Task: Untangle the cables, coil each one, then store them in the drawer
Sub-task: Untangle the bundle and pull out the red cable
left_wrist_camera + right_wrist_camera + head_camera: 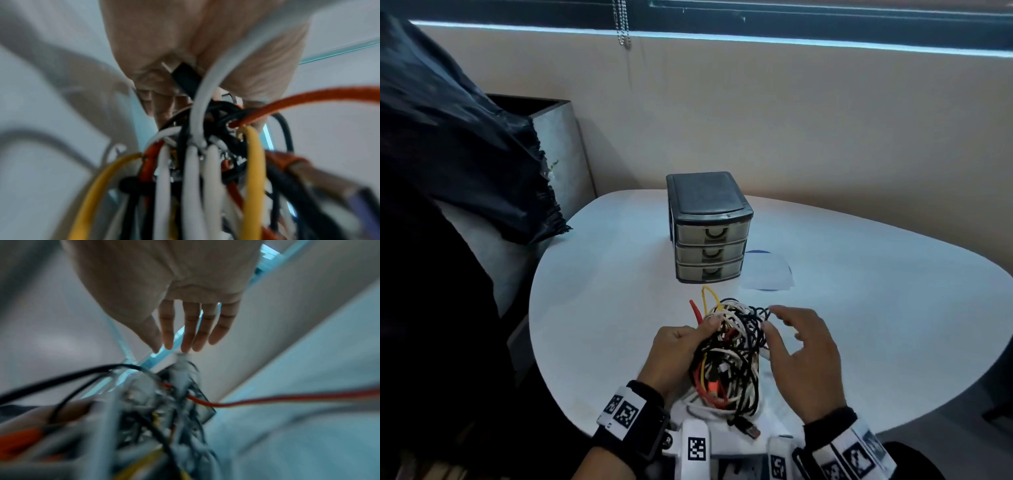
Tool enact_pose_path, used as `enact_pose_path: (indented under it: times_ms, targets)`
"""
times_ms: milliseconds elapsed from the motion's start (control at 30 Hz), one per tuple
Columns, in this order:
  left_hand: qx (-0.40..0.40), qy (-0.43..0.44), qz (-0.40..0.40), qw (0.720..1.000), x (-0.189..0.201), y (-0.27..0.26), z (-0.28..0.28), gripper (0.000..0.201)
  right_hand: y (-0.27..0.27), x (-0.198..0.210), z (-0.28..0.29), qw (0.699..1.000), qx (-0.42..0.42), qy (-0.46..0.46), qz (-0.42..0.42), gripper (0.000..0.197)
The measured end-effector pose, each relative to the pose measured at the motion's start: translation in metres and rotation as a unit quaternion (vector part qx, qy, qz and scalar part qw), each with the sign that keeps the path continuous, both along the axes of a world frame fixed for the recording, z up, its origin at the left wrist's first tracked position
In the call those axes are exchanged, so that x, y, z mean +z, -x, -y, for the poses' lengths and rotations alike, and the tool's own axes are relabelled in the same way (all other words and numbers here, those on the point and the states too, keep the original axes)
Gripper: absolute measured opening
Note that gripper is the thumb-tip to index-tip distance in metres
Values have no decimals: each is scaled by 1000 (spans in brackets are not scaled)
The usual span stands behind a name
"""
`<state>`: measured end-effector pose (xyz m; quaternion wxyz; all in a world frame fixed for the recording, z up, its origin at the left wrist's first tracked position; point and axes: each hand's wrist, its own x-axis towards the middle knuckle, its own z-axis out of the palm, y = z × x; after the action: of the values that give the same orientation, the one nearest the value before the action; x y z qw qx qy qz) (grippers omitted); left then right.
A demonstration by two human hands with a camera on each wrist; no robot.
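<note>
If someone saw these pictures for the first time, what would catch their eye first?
Probably the tangle of cables near the table's front edge, gripped by the left hand while the open right hand hovers beside it. Behind them stands a three-drawer organizer, all drawers closed.

Head cam looks down at table [619, 308]; both wrist cams close-up, sharing cable tangle [729, 353].

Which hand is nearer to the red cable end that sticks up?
Left. The left hand lies just beside the red cable end; the right hand is across the cable tangle.
</note>
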<state>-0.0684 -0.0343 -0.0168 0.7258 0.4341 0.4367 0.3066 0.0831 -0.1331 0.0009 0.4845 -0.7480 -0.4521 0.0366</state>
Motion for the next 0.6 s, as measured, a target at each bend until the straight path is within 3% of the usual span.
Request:
enact_pose_path:
  times_ms: [67,200,433,600]
  targets:
    - [4,-23,10,1000,7,-4,4,36,12,12,-3,990,57,-23,124,17]
    - [-2,-137,-55,989,7,-5,1,37,19,23,-14,946,98,76,300,19]
    - [-34,-226,-100,968,10,2,-6,54,8,30,-16,912,104,152,366,13]
    - [-85,-311,-143,936,16,1,-4,35,-3,26,-21,876,90,236,411,3]
